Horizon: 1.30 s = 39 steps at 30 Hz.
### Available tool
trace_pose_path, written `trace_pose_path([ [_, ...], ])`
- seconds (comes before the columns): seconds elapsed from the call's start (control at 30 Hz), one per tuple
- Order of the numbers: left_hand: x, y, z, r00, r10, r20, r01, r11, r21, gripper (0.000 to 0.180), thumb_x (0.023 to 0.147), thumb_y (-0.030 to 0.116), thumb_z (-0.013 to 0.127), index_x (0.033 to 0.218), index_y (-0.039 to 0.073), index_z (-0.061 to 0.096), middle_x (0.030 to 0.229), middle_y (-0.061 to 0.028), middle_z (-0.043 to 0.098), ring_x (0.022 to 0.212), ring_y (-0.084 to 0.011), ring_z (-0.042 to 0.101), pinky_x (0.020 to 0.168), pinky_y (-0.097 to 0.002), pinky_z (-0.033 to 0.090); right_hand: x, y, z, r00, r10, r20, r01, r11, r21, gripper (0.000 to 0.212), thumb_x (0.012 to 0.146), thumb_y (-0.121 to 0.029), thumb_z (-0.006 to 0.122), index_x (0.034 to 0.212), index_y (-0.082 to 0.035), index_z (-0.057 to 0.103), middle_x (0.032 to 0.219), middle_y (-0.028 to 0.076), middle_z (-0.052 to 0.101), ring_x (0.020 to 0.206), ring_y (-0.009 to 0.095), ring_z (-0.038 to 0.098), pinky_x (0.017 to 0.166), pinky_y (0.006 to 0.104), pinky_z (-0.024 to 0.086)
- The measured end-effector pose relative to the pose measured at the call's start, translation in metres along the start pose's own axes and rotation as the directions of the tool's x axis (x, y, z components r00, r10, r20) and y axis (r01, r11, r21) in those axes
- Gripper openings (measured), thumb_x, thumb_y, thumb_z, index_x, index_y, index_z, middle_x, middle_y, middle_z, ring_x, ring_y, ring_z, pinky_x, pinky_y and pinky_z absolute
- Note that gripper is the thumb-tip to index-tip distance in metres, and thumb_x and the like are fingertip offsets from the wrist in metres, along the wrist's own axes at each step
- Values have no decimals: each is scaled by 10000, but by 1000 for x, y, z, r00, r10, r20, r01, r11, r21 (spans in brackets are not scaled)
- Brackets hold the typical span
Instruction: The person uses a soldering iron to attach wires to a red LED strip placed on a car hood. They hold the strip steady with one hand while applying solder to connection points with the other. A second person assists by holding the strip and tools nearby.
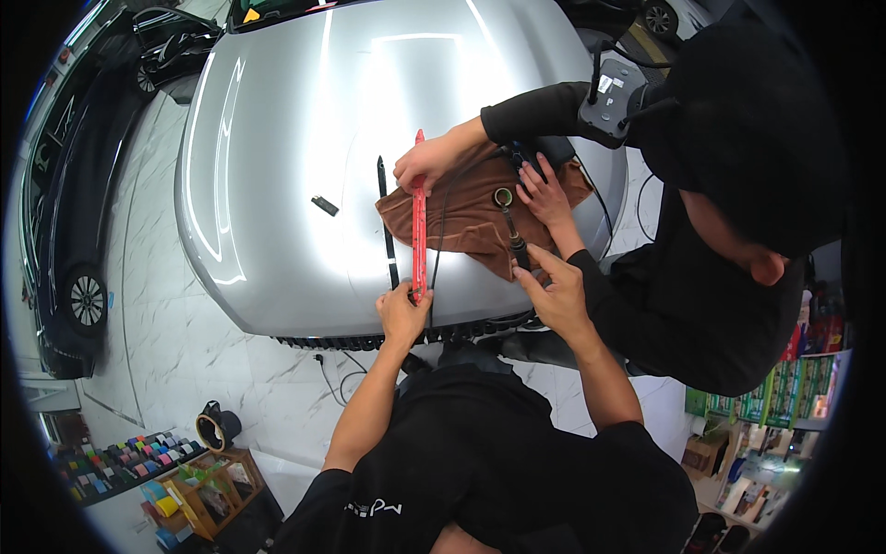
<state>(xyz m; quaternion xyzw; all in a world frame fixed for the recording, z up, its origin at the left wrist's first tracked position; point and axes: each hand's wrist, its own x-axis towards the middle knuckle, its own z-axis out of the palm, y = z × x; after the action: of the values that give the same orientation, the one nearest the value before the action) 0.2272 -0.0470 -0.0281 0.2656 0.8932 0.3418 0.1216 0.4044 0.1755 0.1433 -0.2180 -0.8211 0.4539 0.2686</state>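
Observation:
My left hand (401, 316) is closed at the near end of a long red strip (420, 245), by the hood's front edge. Beside it lies a thin black strip (389, 245), its near end close to my fingers. My right hand (560, 297) grips the black handle of a hand tool (510, 222) with a metal shaft and a round, hollow, brass-coloured end. That tool rests over a brown cloth (471, 208) spread on the silver hood (286, 166). A co-worker's hand (426, 173) pinches the red strip farther up; their other hand (548, 198) lies spread on the cloth.
A small black object (324, 206) sits on the hood to the left. Dark cables run across the cloth and down to the tiled floor (166, 323). The co-worker (738, 185) leans in from the right. A wooden rack (208, 494) stands lower left, shelves (775, 397) lower right.

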Motion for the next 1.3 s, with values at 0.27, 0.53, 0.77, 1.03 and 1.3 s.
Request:
trace_pose_path([
  [0.27, 1, 9, -6, 999, -27, 33, 26, 999, 28, 419, 923, 403, 819, 1150, 53, 779, 907, -157, 770, 969, -369, 708, 1036, -480, 427, 0, -5, 0, 1000, 18, 6, -18, 1000, 6, 415, 959, -59, 829, 1339, 67, 719, 1101, 164, 815, 822, 131, 747, 694, 275, 569],
  [0.53, -1, 1, -2, 999, -27, 25, 26, 999, 21, 419, 932, 411, 814, 1157, 60, 778, 906, -144, 768, 968, -361, 701, 1038, -475, 422, 29, -9, -8, 990, -117, -75, 108, 987, -115, 397, 947, -83, 844, 1305, 56, 744, 1061, 156, 817, 834, 147, 728, 747, 291, 569],
  [0.77, -1, 0, -1, 1000, -6, -28, 6, 1000, 6, 437, 940, 438, 815, 1144, 51, 792, 829, -128, 731, 903, -349, 688, 1004, -476, 441, 81, -1, -24, 983, -112, -143, 89, 984, -156, 372, 974, -105, 805, 1308, 51, 750, 1198, 238, 800, 978, 294, 790, 842, 354, 594],
  [1.03, -3, -3, 4, 998, -19, -54, 17, 999, -46, 405, 946, 406, 812, 1127, 45, 794, 845, -137, 734, 910, -352, 680, 1050, -478, 426, 161, 7, -40, 963, -241, 120, 269, 874, -406, 410, 966, -70, 806, 1343, 66, 718, 1122, 160, 813, 967, 267, 785, 865, 342, 584],
  [1.3, -2, -1, 3, 997, -20, -75, 16, 999, -49, 383, 948, 401, 804, 1105, 52, 810, 876, -166, 749, 929, -357, 690, 1056, -485, 424, 229, 32, -51, 941, -43, 337, 230, 810, -539, 390, 970, -66, 798, 1328, 62, 716, 1129, 157, 799, 980, 268, 769, 868, 348, 579],
])
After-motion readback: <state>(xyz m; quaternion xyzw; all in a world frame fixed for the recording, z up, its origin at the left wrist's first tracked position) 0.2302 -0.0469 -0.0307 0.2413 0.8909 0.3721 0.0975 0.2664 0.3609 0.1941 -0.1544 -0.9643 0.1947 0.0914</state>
